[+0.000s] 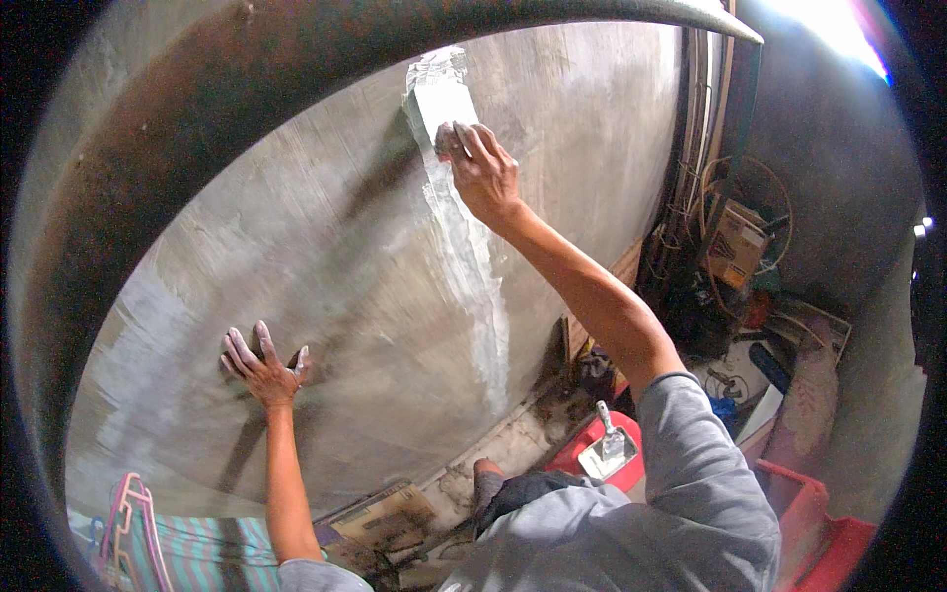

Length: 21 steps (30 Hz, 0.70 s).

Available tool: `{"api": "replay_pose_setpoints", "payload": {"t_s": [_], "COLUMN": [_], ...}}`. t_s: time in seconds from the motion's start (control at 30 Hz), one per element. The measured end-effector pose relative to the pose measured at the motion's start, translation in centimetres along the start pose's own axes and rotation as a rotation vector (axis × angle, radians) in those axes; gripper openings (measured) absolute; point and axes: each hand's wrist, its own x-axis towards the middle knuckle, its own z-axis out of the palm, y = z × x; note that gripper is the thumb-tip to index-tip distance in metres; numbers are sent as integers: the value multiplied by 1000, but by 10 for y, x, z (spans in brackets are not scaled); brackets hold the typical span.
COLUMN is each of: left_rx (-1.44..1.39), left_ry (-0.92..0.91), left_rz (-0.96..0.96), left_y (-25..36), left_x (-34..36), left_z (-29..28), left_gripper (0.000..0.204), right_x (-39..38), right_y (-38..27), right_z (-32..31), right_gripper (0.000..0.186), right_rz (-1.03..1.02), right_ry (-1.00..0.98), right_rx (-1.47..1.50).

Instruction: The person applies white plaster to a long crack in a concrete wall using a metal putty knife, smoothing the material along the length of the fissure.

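My right hand (483, 173) is closed around a wide scraper, its pale blade (446, 105) laid against the grey wall (345, 187). The handle is mostly hidden by my fingers. Thick wet white putty is piled just above the blade, and a long putty strip (478, 296) runs down the wall below it. Lower and to the left, my left hand (264, 373) rests on the bare wall, fingers spread and holding nothing. A second putty knife (609, 449), its blade smeared white, lies on a red plastic surface (629, 475) beside my right side.
At lower left are pink hangers (126, 513) and a striped cloth (207, 548). A cardboard box (736, 247), cables and clutter fill the right corner, near red plastic bins (797, 503). A dark curved edge (197, 89) arches across the top.
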Motion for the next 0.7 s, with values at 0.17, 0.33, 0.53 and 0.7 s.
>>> {"api": "replay_pose_setpoints", "payload": {"t_s": [0.17, 0.33, 0.53, 0.7], "left_rx": [-2, -3, -8, -13], "left_ry": [2, 8, 7, -13], "left_rz": [4, 15, 7, 8], "left_y": [1, 1, 3, 0], "left_x": [1, 1, 1, 0], "left_z": [0, 2, 2, 2], "left_gripper": [84, 84, 83, 84], "right_x": [34, 77, 39, -10], "right_y": [7, 13, 0, -15], "right_z": [-34, -33, -32, -43], "right_gripper": [18, 19, 23, 17], "right_rz": [324, 280, 112, -64], "right_ry": [57, 54, -197, -214], "right_rx": [5, 32, 32, 76]}}
